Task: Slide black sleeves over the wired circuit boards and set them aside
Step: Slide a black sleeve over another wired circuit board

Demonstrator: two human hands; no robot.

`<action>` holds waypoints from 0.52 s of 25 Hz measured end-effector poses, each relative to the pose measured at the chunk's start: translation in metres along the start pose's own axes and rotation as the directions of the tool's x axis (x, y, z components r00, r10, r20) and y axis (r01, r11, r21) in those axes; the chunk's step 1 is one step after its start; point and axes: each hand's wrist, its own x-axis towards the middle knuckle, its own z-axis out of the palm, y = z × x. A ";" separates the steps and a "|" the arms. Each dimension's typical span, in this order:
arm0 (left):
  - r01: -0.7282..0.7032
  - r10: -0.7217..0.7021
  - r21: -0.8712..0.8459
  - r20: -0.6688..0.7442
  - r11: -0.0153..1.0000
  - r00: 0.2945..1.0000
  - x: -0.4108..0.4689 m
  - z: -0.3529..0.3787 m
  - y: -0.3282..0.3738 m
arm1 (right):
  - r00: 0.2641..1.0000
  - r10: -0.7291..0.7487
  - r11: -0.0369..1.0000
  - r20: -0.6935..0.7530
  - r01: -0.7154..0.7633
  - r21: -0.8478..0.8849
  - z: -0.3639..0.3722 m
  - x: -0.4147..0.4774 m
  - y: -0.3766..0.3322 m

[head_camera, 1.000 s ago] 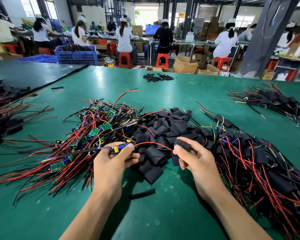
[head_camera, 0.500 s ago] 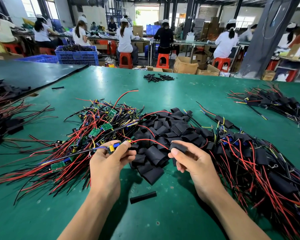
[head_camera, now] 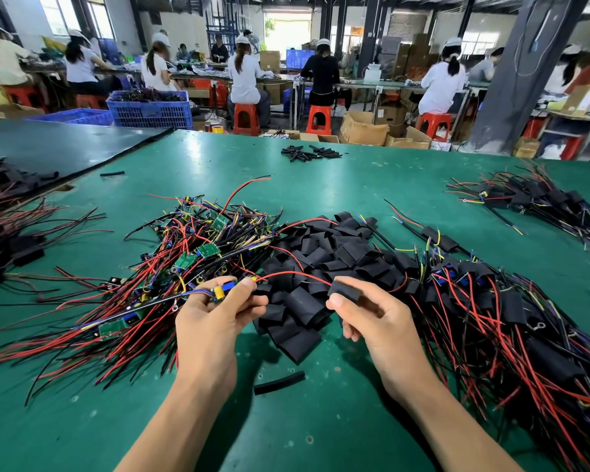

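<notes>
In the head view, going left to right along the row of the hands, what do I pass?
Unsleeved wired boards pile → left hand gripping a board → loose black sleeves → right hand pinching a sleeve → sleeved boards pile.

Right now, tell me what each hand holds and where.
The left hand pinches a wired circuit board by the board itself, in its fingertips. The right hand pinches a black sleeve at its near end, thumb against forefinger.

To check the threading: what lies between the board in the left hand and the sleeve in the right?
Head view: a red wire spans the gap, above the pile of loose sleeves.
</notes>
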 end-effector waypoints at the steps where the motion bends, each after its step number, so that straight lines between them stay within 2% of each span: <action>1: 0.008 -0.008 -0.001 0.004 1.000 1.000 -0.001 0.001 0.000 | 1.000 0.005 1.000 0.000 -0.005 0.009 0.002 -0.001 0.000; 6: 0.073 -0.073 0.008 0.062 0.997 0.995 -0.003 0.002 0.001 | 0.999 0.033 0.996 -0.012 -0.031 0.082 0.008 -0.005 -0.004; 10: 0.140 -0.144 0.040 0.156 0.989 0.977 -0.005 0.003 -0.002 | 0.992 0.111 0.975 0.066 -0.121 0.185 0.011 -0.005 -0.009; 13: 0.249 -0.245 0.003 0.178 0.969 0.953 -0.006 0.005 -0.001 | 0.983 0.149 0.934 0.104 -0.174 0.313 0.015 -0.007 -0.009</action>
